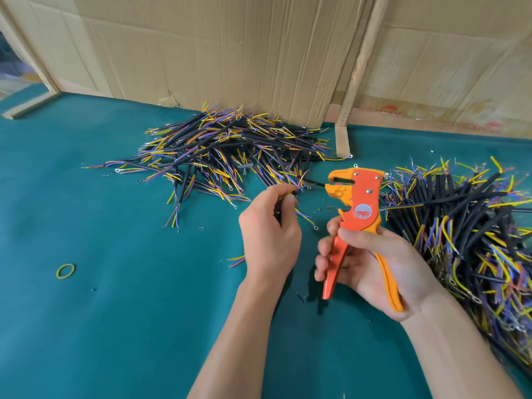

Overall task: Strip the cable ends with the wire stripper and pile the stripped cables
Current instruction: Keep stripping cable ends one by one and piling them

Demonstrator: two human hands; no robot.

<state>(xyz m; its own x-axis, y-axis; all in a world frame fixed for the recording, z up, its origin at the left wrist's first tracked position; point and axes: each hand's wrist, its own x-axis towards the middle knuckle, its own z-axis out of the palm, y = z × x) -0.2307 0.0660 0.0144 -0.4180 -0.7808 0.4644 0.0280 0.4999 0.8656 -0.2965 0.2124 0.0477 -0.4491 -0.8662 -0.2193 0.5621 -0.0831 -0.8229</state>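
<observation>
— Between your two hands, what is that cable doing?
— Your left hand (pixel 269 223) pinches one cable (pixel 290 193) by its coloured wires, thumb and fingers curled round them. Its black sheath runs right toward the nose of the wire stripper (pixel 355 203); whether the tip sits inside the jaws, I cannot tell.
— And the tool?
— Your right hand (pixel 371 263) wraps both handles, fingers curled round the red one, the orange one lying across your palm. The handles stand apart, so I judge the squeeze not yet made.
— So what does the next move need?
— Seat the end squarely in the jaws, hold the cable firm, then close the handles.
— Where does it go afterward?
— Probably the pile (pixel 230 151) against the cardboard wall (pixel 216 53); the heap on your right (pixel 460 226) looks like the stock. A yellow rubber band (pixel 66 271) lies alone on the green counter (pixel 115 326).
</observation>
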